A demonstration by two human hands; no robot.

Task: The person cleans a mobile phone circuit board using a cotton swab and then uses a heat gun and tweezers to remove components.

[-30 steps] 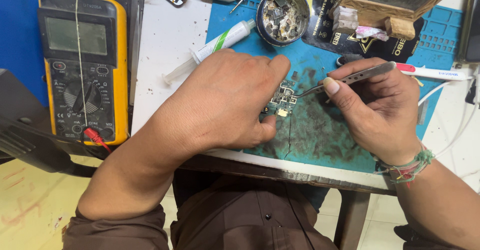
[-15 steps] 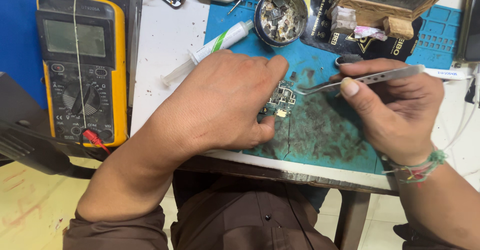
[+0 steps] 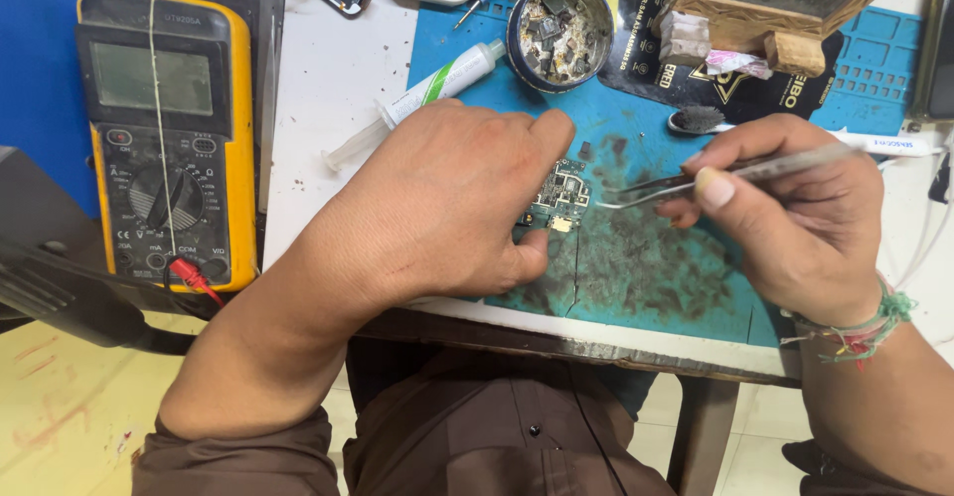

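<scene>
The left hand [image 3: 447,208] pins a small circuit board [image 3: 559,198] to the blue mat [image 3: 646,267] near the worktop's front edge. The right hand [image 3: 795,218] pinches metal tweezers [image 3: 696,180], tips just beside the board.

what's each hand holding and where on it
Left hand pins the small circuit board by its left edge. Right hand holds metal tweezers around mid-shaft, tips free.
</scene>
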